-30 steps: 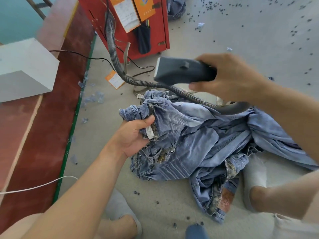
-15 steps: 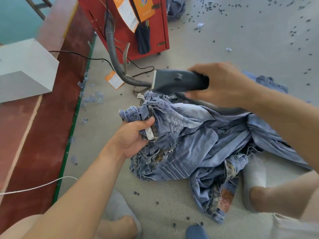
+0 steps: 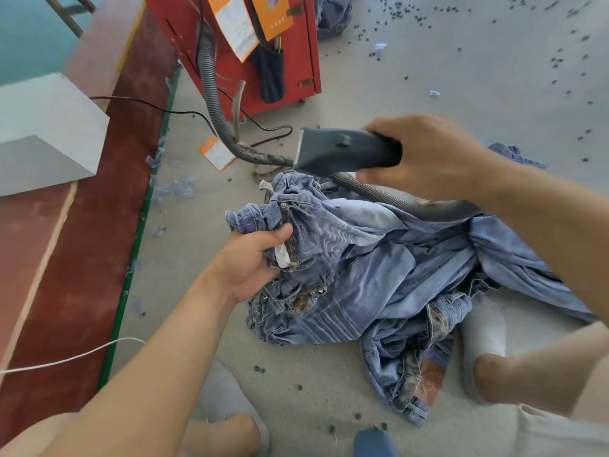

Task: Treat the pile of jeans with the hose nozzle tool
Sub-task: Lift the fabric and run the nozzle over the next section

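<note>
Jeans (image 3: 379, 275): heap on floor (image 3: 461, 77), between person's feet. Left hand (image 3: 250, 258) clenched on bunched waistband, lifting it off heap. Right hand (image 3: 425, 153) wrapped round nozzle (image 3: 342, 151) handle; nozzle mouth points left, in air above waistband, not touching denim. Hose (image 3: 214, 103) runs from nozzle across heap top, back to red machine (image 3: 296, 61). Judgement: early stage, one pair picked out and presented, nozzle not yet applied; no separate treated stack visible, so most of heap left. Lint bits scattered on floor.

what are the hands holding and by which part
Left hand grips the blue denim jeans by the waistband; right hand holds the dark grey flat hose nozzle by its rear handle end.
</note>
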### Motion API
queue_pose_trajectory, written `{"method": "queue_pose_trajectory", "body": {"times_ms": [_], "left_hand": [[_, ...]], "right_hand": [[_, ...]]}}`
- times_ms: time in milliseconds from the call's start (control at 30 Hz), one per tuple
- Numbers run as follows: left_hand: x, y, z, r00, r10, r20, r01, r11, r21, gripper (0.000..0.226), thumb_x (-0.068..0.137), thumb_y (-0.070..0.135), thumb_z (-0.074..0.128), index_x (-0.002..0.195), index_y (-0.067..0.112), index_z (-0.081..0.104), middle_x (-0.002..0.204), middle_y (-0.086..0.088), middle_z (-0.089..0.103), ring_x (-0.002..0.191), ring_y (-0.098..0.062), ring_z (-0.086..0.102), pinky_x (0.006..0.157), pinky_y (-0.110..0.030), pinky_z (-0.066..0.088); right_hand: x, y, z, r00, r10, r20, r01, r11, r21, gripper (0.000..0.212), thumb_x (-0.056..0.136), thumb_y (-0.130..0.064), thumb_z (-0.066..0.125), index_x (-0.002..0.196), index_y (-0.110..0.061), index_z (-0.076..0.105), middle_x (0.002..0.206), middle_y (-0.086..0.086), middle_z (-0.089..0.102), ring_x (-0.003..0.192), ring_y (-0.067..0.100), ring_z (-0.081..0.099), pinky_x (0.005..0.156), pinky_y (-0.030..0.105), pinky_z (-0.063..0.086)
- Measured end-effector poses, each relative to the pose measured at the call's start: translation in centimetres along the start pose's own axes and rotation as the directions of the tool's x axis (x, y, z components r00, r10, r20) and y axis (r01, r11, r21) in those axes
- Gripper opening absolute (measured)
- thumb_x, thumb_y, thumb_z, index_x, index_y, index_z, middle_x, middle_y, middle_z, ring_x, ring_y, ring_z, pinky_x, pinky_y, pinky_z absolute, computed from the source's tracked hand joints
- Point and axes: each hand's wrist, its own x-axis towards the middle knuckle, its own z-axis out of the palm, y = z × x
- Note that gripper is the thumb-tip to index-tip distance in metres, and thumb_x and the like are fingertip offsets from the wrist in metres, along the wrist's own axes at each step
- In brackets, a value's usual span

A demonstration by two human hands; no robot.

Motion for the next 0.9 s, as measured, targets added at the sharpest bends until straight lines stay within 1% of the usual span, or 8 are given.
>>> {"method": "queue_pose_trajectory", "body": {"times_ms": [333, 500, 533, 600, 667, 733, 833, 900], "left_hand": [[1.0, 0.7, -2.0, 0.971, -0.127, -0.201, 0.1, 0.985, -0.138, 0.039, 0.103, 0.017, 0.05, 0.139, 0.003, 0.059, 0.135, -0.019, 0.067, 0.126, -0.036, 0.063, 0.1, -0.052, 0.054], [1.6, 2.6, -4.3, 0.981, 0.095, -0.171, -0.161, 0.89, -0.427, 0.064, 0.092, 0.043, 0.07, 0.139, 0.002, 0.057, 0.135, -0.022, 0.065, 0.12, -0.038, 0.067, 0.1, -0.052, 0.055], [1.9, 2.2, -4.5, 0.984, 0.114, -0.135, -0.159, 0.907, -0.391, 0.063, 0.092, 0.049, 0.07, 0.136, 0.005, 0.06, 0.132, -0.018, 0.068, 0.119, -0.034, 0.068, 0.101, -0.048, 0.054], [1.9, 0.0, -4.1, 0.992, -0.016, -0.122, 0.032, 0.991, 0.132, 0.05, 0.09, 0.052, 0.072, 0.125, 0.017, 0.069, 0.124, -0.006, 0.074, 0.112, -0.026, 0.072, 0.091, -0.036, 0.058], [2.4, -3.8, -4.7, 0.957, -0.177, -0.229, 0.287, 0.693, 0.662, 0.029, 0.089, 0.036, 0.079, 0.111, 0.019, 0.072, 0.114, -0.001, 0.077, 0.102, -0.022, 0.072, 0.082, -0.031, 0.056], [3.6, -6.2, -6.1, 0.916, -0.161, -0.368, 0.392, 0.559, 0.731, 0.008, 0.093, 0.019, 0.075, 0.102, 0.018, 0.073, 0.109, -0.004, 0.078, 0.095, -0.016, 0.07, 0.084, -0.031, 0.054], [5.3, -4.8, -6.6, 0.925, -0.046, -0.378, 0.248, 0.825, 0.507, 0.016, 0.102, 0.016, 0.061, 0.11, 0.023, 0.074, 0.106, -0.002, 0.078, 0.098, -0.018, 0.07, 0.08, -0.031, 0.052], [6.2, -3.7, -6.0, 0.881, 0.079, -0.467, 0.111, 0.924, 0.366, 0.024, 0.103, 0.019, 0.061, 0.125, 0.028, 0.067, 0.109, 0.004, 0.075, 0.099, -0.015, 0.068, 0.081, -0.031, 0.051]], "right_hand": [[-1.2, 4.1, 0.6, 0.953, 0.144, 0.266, -0.106, 0.983, -0.153, 0.032, 0.085, -0.023, 0.075, 0.116, -0.029, 0.07, 0.082, -0.012, 0.066, 0.079, 0.018, 0.058, 0.07, 0.033, 0.04], [-0.7, 4.2, 1.0, 0.973, 0.134, 0.19, -0.11, 0.985, -0.132, 0.036, 0.086, -0.025, 0.075, 0.121, -0.028, 0.068, 0.079, -0.015, 0.061, 0.073, 0.004, 0.056, 0.061, 0.024, 0.038], [-0.6, 4.1, 0.8, 0.978, 0.131, 0.161, -0.113, 0.987, -0.117, 0.036, 0.086, -0.026, 0.075, 0.12, -0.028, 0.067, 0.08, -0.014, 0.061, 0.073, 0.001, 0.055, 0.06, 0.019, 0.036], [-0.7, 4.0, 0.7, 0.985, 0.125, 0.115, -0.112, 0.987, -0.113, 0.036, 0.086, -0.027, 0.076, 0.12, -0.029, 0.066, 0.082, -0.012, 0.062, 0.073, 0.01, 0.056, 0.06, 0.015, 0.034], [-1.0, 3.9, 0.9, 0.985, 0.131, 0.111, -0.118, 0.986, -0.117, 0.035, 0.086, -0.03, 0.075, 0.119, -0.03, 0.065, 0.081, -0.012, 0.062, 0.072, 0.013, 0.055, 0.058, 0.012, 0.032], [-1.1, 3.9, 1.5, 0.98, 0.129, 0.154, -0.113, 0.988, -0.105, 0.034, 0.086, -0.03, 0.074, 0.119, -0.032, 0.065, 0.076, -0.018, 0.06, 0.069, 0.002, 0.056, 0.057, 0.012, 0.032], [-1.3, 3.9, 2.3, 0.964, 0.114, 0.24, -0.08, 0.986, -0.147, 0.036, 0.085, -0.026, 0.074, 0.119, -0.033, 0.063, 0.076, -0.02, 0.061, 0.069, -0.004, 0.056, 0.058, 0.017, 0.039], [-1.5, 3.9, 3.4, 0.947, 0.143, 0.286, -0.083, 0.973, -0.214, 0.037, 0.086, -0.031, 0.073, 0.121, -0.029, 0.06, 0.091, -0.009, 0.068, 0.082, 0.013, 0.064, 0.072, 0.033, 0.052]]}}
